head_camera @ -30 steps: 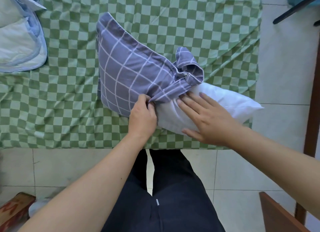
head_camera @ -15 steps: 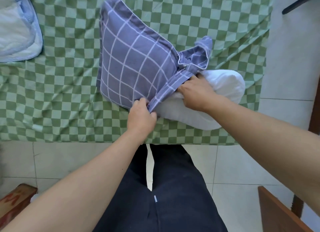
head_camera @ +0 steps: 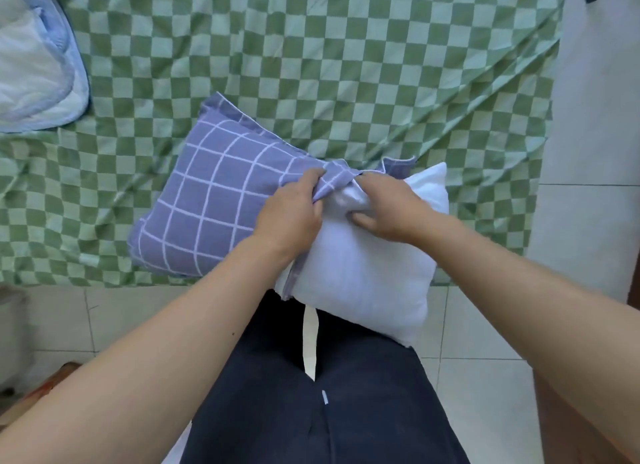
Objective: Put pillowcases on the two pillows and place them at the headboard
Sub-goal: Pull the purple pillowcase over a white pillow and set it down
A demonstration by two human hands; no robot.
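Left hand [head_camera: 289, 217] bunches pillowcase [head_camera: 207, 214] hem to hold it open; right hand [head_camera: 388, 207], 3 o'clock, fingers curled into pillow [head_camera: 363, 273], stuffing it in.

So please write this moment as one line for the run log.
step: casing pillow | left hand: grips pillowcase edge | right hand: presses pillow | pillow: half covered

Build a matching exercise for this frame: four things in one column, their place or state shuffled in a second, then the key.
1. pillowcase
2. pillow
3. left hand
4. quilt

A. folded at the bed's far left
B. white, half bare, overhanging the bed edge
C. pinching the purple hem
D. purple with a white grid, partly pulled on

Pairs: 1-D, 2-B, 3-C, 4-A
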